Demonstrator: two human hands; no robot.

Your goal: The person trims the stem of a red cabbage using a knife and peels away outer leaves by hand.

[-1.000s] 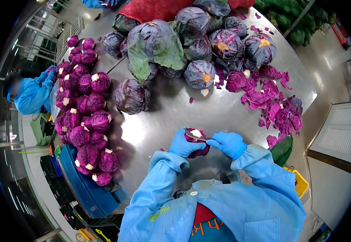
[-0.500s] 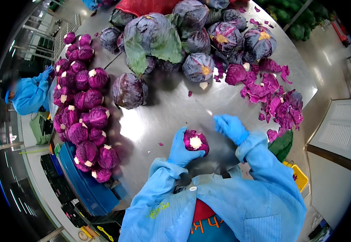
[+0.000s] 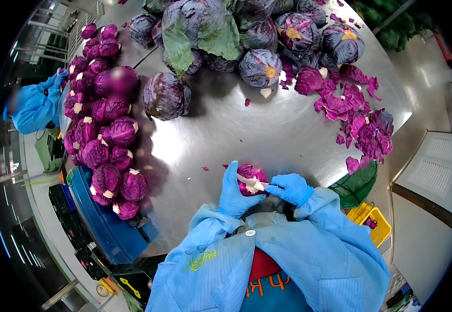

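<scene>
Low in the centre of the frame, your right hand (image 3: 293,190) has its fingers closed round the handle of the knife (image 3: 247,180), and your left hand (image 3: 231,195) is partly open, cupping the left and near sides of the red cabbage (image 3: 252,170). The blade lies across the pale stem end and points towards your left fingers, so a slip on the firm core could carry the edge into your glove. Your left hand leaves the far right side of the head unsupported, so a hard push there could roll it in your grasp. The head itself looks compact, round and bright purple, its leaves finely veined, with the whitish core facing up under the blade. Beyond it, small purple scraps (image 3: 205,168) dot the metal table (image 3: 205,140). Similar heads with pale cut stems (image 3: 95,153) crowd the left of the frame, loose peeled leaves (image 3: 374,139) lie to the right, and duller, bluish unpeeled cabbages (image 3: 260,67) fill the top centre.
</scene>
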